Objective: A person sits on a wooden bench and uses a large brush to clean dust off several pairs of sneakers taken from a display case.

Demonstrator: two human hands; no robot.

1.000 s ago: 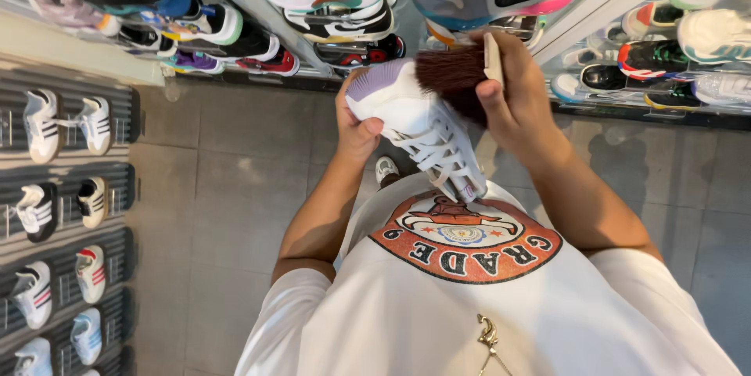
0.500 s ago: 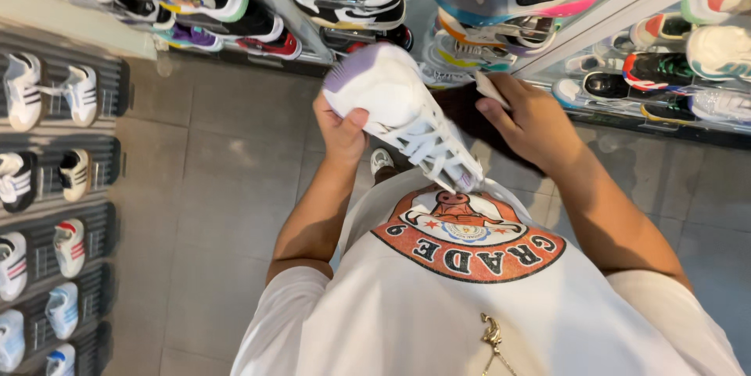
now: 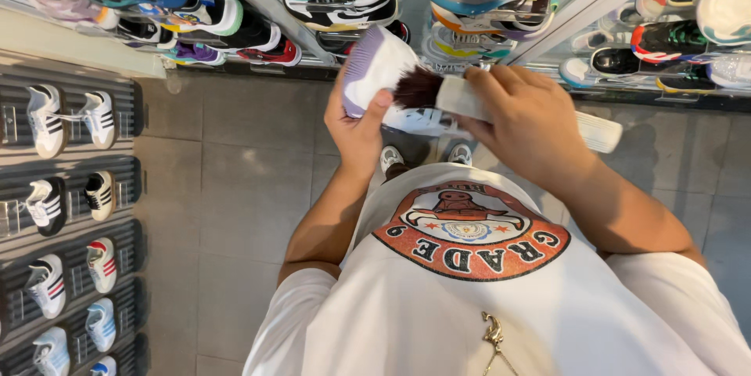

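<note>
From the head view, the sneaker (image 3: 383,71) is white with a pale lilac sole, turned so the ridged sole faces left and its toe points up toward the shelves; its laced part peeks out white below the brush. The brush (image 3: 469,102) has a white handle and a dark reddish-brown tuft of bristles, and the bristles touch the side of the shoe.

The shoe sits in the left hand (image 3: 356,129), above the palm, with the thumb (image 3: 379,102) pressed on its side and the other fingers curled behind the sole. The brush lies across the right hand (image 3: 532,122), fingers wrapped tight around the handle, whose far end sticks out to the right past the wrist.

Both forearms rise from the white printed T-shirt (image 3: 469,298), elbows bent, hands meeting in front of the sneaker shelves (image 3: 258,0) over a grey tiled floor (image 3: 235,188).
</note>
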